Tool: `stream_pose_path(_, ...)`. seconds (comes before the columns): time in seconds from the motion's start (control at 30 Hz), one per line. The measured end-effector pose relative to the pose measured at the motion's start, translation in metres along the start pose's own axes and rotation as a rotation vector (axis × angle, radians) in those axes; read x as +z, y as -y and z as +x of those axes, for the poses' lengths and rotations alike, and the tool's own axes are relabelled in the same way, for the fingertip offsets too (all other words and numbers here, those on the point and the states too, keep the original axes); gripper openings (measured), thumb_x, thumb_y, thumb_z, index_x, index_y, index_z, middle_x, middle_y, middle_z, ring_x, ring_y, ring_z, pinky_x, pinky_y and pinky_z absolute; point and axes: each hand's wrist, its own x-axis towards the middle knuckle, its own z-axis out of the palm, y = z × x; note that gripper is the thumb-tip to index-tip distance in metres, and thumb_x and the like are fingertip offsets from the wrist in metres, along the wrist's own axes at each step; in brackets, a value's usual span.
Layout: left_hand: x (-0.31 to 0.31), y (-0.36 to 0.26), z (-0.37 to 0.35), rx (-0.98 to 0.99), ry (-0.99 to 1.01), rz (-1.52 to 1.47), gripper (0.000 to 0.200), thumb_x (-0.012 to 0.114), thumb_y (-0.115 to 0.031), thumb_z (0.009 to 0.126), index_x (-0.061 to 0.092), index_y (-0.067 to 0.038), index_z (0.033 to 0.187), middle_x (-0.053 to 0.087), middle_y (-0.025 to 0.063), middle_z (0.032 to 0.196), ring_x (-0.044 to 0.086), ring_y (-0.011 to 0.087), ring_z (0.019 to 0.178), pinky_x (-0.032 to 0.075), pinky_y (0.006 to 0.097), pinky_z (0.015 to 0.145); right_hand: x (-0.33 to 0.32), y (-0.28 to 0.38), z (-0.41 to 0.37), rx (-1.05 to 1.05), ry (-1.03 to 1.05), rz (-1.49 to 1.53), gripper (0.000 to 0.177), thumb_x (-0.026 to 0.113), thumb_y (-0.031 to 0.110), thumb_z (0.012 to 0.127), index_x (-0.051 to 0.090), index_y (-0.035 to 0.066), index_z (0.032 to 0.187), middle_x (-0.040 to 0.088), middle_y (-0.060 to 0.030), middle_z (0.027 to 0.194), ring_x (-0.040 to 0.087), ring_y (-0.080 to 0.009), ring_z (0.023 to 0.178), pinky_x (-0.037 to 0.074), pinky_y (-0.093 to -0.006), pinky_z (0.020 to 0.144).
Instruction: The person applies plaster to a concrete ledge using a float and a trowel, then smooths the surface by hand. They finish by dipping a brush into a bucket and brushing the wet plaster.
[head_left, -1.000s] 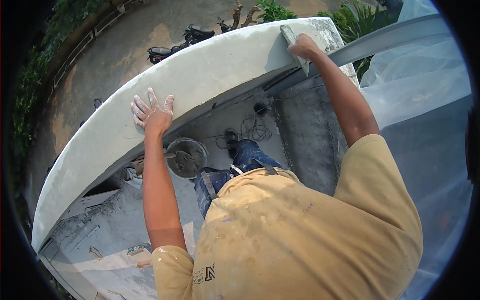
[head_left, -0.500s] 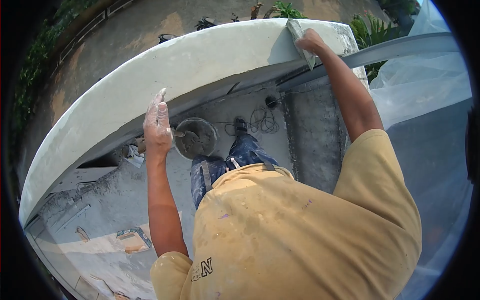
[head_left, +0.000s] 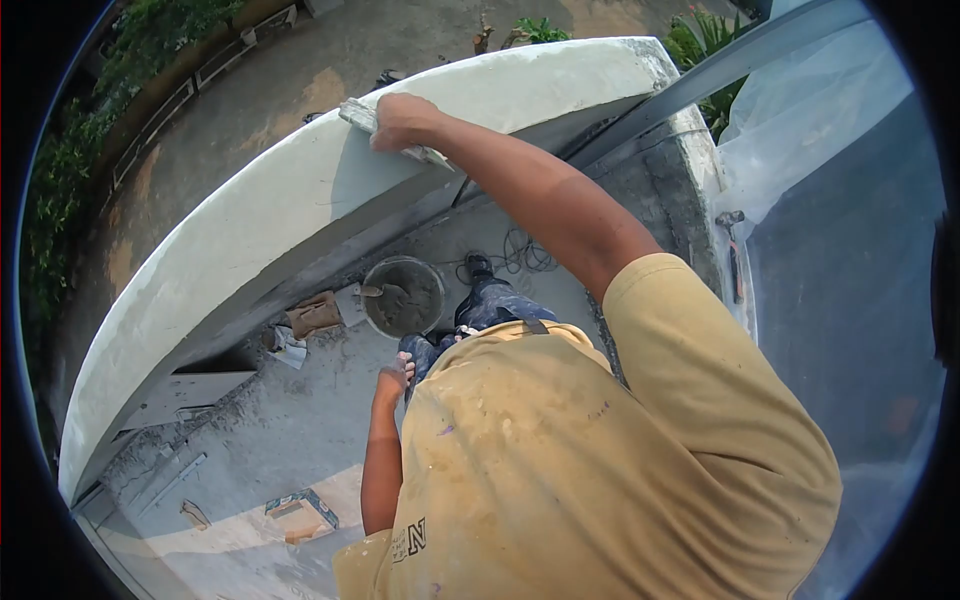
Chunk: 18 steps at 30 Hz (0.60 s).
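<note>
My right hand [head_left: 403, 122] is closed around a plaster-smeared plastering float [head_left: 357, 114]. The float lies across the top of a pale curved wall [head_left: 245, 175], one end near the outer edge, the other at the inner edge; my fingers cover its middle. My left hand [head_left: 396, 374] hangs low beside my thigh, its fingers loosely bent, with nothing visible in it. Below the wall stands a round bucket [head_left: 437, 300] of grey mortar [head_left: 405, 312], with a trowel [head_left: 375, 291] resting in it.
A metal beam [head_left: 725, 65] crosses the wall's right end, near plastic sheeting [head_left: 830, 130]. A hammer [head_left: 735, 255] lies at the right ledge. Coiled cable [head_left: 530, 252], a brown bag [head_left: 314, 314] and an open box [head_left: 303, 515] lie on the floor. Outside the wall, the ground is far below.
My right hand has swept the float leftward along the wall top from near its right end. My left hand has dropped from above the wall's inner edge to beside my thigh.
</note>
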Motion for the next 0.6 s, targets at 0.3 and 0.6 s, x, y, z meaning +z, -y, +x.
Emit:
stream_pose_path(0.3, -0.036, 0.004, -0.069, 0.029, -0.335, -0.172, 0.030, 0.049, -0.029, 0.099, 0.060, -0.001, 0.100, 0.067, 0.0140, 0.083, 0.066, 0.0221, 0.073, 0.052, 0.0319, 0.061, -0.035, -0.109, -0.043, -0.045, -0.052, 1.211, 0.036, 0.073, 0.006, 0.070, 0.064, -0.009, 0.101, 0.067, -0.0186, 0.096, 0.068, -0.0269, 0.081, 0.057, -0.0373, 0.074)
stream_pose_path(0.6, -0.013, 0.012, -0.042, -0.275, -0.354, -0.159, 0.028, 0.061, -0.029, 0.093, 0.063, -0.001, 0.091, 0.063, 0.0072, 0.071, 0.062, 0.0159, 0.062, 0.047, 0.0282, 0.051, -0.083, -0.323, -0.077, 0.026, -0.315, 1.713, 0.032, 0.072, 0.013, 0.080, 0.060, -0.003, 0.105, 0.066, -0.0104, 0.090, 0.066, -0.0196, 0.073, 0.056, -0.0359, 0.064)
